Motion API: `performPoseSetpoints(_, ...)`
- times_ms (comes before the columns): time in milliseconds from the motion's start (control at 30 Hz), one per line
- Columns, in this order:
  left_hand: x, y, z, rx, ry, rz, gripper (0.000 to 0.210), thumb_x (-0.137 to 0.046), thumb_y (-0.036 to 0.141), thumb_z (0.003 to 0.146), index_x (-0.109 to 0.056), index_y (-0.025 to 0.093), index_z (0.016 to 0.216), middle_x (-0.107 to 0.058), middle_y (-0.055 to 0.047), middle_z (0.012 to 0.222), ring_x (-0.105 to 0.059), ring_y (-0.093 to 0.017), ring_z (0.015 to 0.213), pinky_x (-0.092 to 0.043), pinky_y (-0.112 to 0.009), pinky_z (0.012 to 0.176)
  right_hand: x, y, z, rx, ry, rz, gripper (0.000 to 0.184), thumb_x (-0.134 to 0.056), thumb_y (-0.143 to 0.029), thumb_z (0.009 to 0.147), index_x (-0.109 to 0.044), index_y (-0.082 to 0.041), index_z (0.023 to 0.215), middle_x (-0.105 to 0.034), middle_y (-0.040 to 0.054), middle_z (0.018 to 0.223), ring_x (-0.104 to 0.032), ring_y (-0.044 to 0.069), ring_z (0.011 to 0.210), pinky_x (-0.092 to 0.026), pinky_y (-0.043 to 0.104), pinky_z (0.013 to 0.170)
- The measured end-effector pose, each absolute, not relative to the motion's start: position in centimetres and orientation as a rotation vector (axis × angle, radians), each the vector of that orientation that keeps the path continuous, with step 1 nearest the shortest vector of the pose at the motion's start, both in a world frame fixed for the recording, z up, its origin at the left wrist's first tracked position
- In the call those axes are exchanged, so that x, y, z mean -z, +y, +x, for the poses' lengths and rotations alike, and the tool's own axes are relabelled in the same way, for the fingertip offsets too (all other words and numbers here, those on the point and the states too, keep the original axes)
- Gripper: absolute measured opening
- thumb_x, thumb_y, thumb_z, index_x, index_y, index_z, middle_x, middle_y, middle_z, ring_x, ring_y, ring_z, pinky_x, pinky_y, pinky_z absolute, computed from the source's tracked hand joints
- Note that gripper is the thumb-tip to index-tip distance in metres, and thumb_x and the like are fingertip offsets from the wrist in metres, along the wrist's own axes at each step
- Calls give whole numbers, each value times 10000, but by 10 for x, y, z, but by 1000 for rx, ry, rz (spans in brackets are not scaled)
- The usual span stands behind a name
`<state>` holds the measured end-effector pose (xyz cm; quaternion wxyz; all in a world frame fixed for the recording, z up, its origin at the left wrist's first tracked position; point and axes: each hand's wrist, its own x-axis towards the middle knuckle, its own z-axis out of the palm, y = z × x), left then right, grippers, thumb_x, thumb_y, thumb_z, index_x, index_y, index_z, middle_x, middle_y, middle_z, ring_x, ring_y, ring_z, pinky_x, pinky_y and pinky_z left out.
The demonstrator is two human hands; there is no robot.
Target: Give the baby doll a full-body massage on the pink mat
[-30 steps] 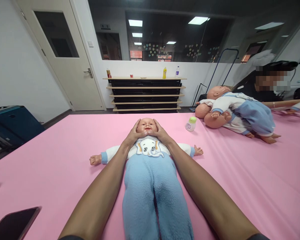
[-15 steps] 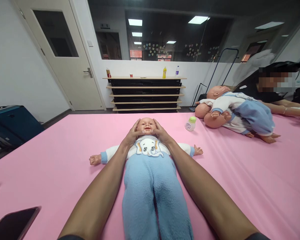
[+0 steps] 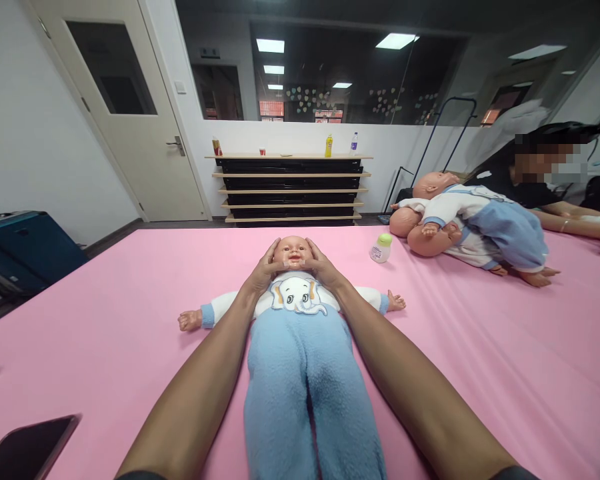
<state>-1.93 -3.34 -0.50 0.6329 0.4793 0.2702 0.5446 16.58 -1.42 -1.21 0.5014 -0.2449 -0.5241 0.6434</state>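
A baby doll lies on its back on the pink sheet, its arms stretched out to the sides. It wears light-blue trousers and a white top with an elephant face. My left hand cups one side of the doll's head, thumb near the chin. On the opposite side my right hand holds the head the same way, thumb beside the mouth. Both forearms run along the doll's body. The undersides of the fingers are hidden.
A small bottle with a green cap stands to the right. Beyond it several dolls are piled up, with another person behind. A phone lies at the near left. A shelf unit stands against the far wall.
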Motion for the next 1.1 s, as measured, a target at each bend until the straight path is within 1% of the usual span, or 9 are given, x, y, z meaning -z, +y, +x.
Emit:
performPoseSetpoints(167, 6, -31, -19, -1278, 712, 1158, 1100, -839, 183, 620, -208, 292, 1514, -368, -117, 1490, -462, -325, 1293, -398, -453, 1082, 10, -16, 169, -1438, -1350, -695, 1061, -811, -250, 647, -195, -300, 1510, -323, 32, 1518, -417, 265, 1334, -367, 422, 1117)
performPoseSetpoints(233, 5, -32, -18, -1277, 722, 1168, 1099, -846, 182, 609, -226, 303, 1508, -362, -109, 1495, -461, -326, 1293, -407, -451, 1076, 10, -15, 170, -1435, -1363, -702, 1073, -816, -250, 644, -188, -299, 1512, -313, 35, 1523, -411, 267, 1338, -361, 420, 1122)
performPoseSetpoints(400, 1, -37, -17, -1248, 696, 1122, 1095, -835, 184, 618, -213, 319, 1510, -390, -111, 1477, -489, -321, 1269, -410, -456, 1072, 10, -15, 167, -1506, -1325, -643, 1078, -803, -235, 658, -154, -289, 1518, -351, 52, 1501, -462, 268, 1299, -390, 430, 1100)
performPoseSetpoints(633, 0, -39, -17, -1250, 638, 1072, 1044, -798, 176, 661, -210, 306, 1513, -453, -116, 1428, -513, -306, 1249, -422, -434, 1065, 11, -15, 166, -1558, -1264, -607, 1020, -760, -211, 679, -176, -297, 1511, -427, 43, 1451, -504, 267, 1257, -421, 442, 1069)
performPoseSetpoints(700, 2, -36, -18, -1266, 656, 1085, 1040, -806, 189, 657, -222, 294, 1511, -431, -116, 1446, -500, -307, 1262, -412, -434, 1074, 11, -16, 167, -1521, -1297, -620, 1014, -767, -228, 683, -185, -292, 1510, -407, 42, 1466, -483, 263, 1278, -406, 431, 1084)
performPoseSetpoints(800, 5, -33, -18, -1289, 699, 1127, 1080, -836, 179, 622, -229, 290, 1509, -370, -112, 1490, -463, -313, 1295, -393, -436, 1090, 10, -16, 168, -1423, -1355, -677, 1039, -803, -236, 656, -210, -283, 1507, -339, 38, 1509, -422, 258, 1330, -373, 398, 1115)
performPoseSetpoints(867, 5, -32, -18, -1283, 709, 1141, 1100, -846, 170, 607, -228, 299, 1508, -359, -109, 1497, -457, -320, 1299, -394, -445, 1089, 9, -17, 168, -1410, -1369, -692, 1053, -811, -242, 647, -208, -281, 1509, -318, 38, 1520, -413, 260, 1337, -367, 394, 1120)
performPoseSetpoints(967, 4, -35, -18, -1267, 695, 1126, 1072, -838, 174, 622, -242, 323, 1501, -371, -104, 1491, -477, -317, 1282, -400, -457, 1082, 9, -16, 168, -1461, -1349, -670, 1063, -806, -247, 655, -181, -282, 1515, -334, 46, 1511, -437, 266, 1318, -383, 407, 1108)
performPoseSetpoints(1100, 1, -40, -18, -1237, 643, 1090, 1045, -806, 165, 665, -212, 334, 1507, -405, -112, 1467, -508, -307, 1257, -415, -456, 1071, 9, -16, 167, -1534, -1296, -628, 1049, -783, -213, 672, -164, -290, 1516, -391, 50, 1477, -472, 263, 1288, -407, 420, 1086)
